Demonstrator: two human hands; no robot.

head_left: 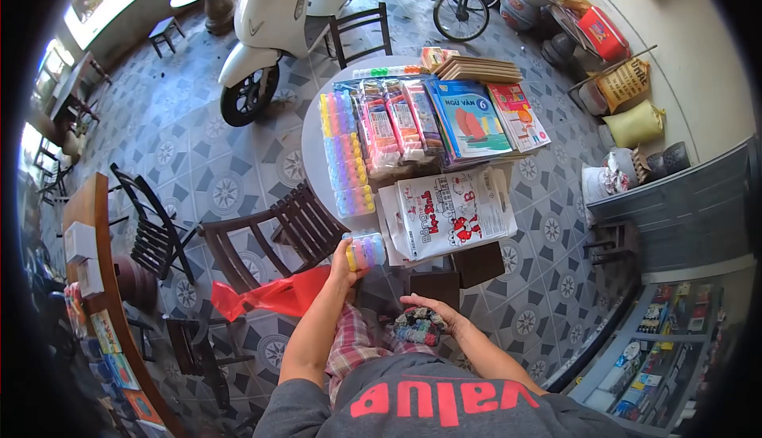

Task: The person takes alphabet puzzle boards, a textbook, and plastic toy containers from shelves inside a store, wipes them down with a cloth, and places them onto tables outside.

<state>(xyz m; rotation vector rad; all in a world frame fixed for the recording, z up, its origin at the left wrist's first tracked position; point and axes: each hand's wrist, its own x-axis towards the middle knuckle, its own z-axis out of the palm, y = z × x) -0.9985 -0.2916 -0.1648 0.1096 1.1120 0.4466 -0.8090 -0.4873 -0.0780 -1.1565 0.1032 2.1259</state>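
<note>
In the head view, my left hand [341,267] grips a small clear pack of pastel-coloured pieces [366,252], yellow, pink, purple and blue, just off the table's front-left edge. Similar pastel packs [340,140] lie in a long row along the left side of the round table [313,132]. Near my lap, the fingers of my right hand [444,311] curl around a dark, multicoloured knitted cloth [419,328]. A red plastic bag [274,295] hangs beside my left forearm. White printed packets [456,212] are stacked at the table's near edge.
Plastic-wrapped packs of pens [381,124], blue-covered books [472,120] and brown notebooks [480,69] cover the table. A wooden chair [274,227] stands at its left. A white scooter [266,21] is parked behind. A glass display case [659,358] is at right.
</note>
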